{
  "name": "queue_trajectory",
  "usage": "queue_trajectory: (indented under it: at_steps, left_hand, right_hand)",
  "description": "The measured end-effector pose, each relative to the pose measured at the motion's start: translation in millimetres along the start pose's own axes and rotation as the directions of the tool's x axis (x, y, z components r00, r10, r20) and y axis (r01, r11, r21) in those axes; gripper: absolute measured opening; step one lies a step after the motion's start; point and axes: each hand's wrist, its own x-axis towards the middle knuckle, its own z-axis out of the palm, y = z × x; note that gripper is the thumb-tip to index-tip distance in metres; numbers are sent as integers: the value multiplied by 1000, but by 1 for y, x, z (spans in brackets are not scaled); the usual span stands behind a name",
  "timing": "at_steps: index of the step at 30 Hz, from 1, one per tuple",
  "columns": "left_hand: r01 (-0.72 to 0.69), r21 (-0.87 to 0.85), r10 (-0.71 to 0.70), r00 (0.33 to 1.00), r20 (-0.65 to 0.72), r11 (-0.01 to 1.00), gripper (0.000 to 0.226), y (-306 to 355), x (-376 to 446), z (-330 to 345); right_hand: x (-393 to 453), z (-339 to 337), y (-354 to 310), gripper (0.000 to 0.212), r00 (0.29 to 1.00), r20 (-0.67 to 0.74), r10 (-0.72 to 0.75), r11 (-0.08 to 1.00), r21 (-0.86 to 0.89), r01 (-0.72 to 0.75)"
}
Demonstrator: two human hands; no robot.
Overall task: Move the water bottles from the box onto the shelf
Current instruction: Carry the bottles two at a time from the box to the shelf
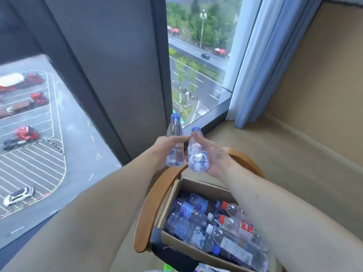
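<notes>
My left hand (165,146) grips a clear water bottle with a blue cap (174,132) around its middle, held up in front of the window. Right beside it, my right hand (215,156) grips a second blue-capped bottle (197,154), tilted with its base toward me. The two bottles almost touch. Below my arms an open cardboard box (196,250) rests on a wooden chair (152,205) and holds several more bottles (214,224), some with blue labels, some with red caps, lying on their sides. No shelf is in view.
A tall window with a dark frame (117,75) fills the front and left, looking down on a car park and road. A beige ledge (284,154) runs along the window to the right, with a blue curtain (255,65) at the corner and a beige wall behind.
</notes>
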Motion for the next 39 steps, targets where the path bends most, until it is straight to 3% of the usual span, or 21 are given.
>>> queue_trajectory:
  at_steps: [4, 10, 16, 19, 21, 28, 33, 36, 39]
  left_hand:
    - [-164, 56, 173, 953, -248, 985, 57, 28, -54, -8]
    - [-316, 0, 284, 851, -442, 949, 27, 50, -153, -22]
    - [-405, -30, 314, 752, -580, 914, 27, 22, -257, -51]
    - [-469, -15, 329, 641, -694, 883, 22, -2, -311, -67]
    - [-509, -6, 328, 564, -758, 861, 26, -21, -349, -77]
    - [-531, 52, 198, 221, -955, 846, 39, -115, -503, -100]
    - [-592, 28, 97, 85, -992, 806, 36, -218, -623, -103]
    - [-589, 8, -1, -15, -1000, 808, 39, -285, -696, -98]
    - [-627, -12, -67, -65, -996, 779, 32, -352, -768, -91]
  right_hand:
    - [-22, 38, -31, 67, 998, 56, -31, 966, -253, 45]
    - [-59, 106, -47, 40, 966, 249, -68, 857, -481, 184]
    - [-100, 177, -24, 15, 871, 488, 53, 817, -523, 243]
    - [-127, 215, 1, 14, 792, 594, 141, 797, -542, 264]
    - [-146, 240, 23, 25, 751, 636, 178, 774, -562, 292]
    - [-241, 319, 134, 36, 549, 735, 398, 728, -617, 299]
    - [-337, 355, 236, 52, 442, 762, 474, 695, -631, 343]
    - [-405, 369, 302, 53, 375, 768, 520, 687, -637, 351]
    - [-476, 379, 369, 51, 306, 769, 561, 660, -639, 396]
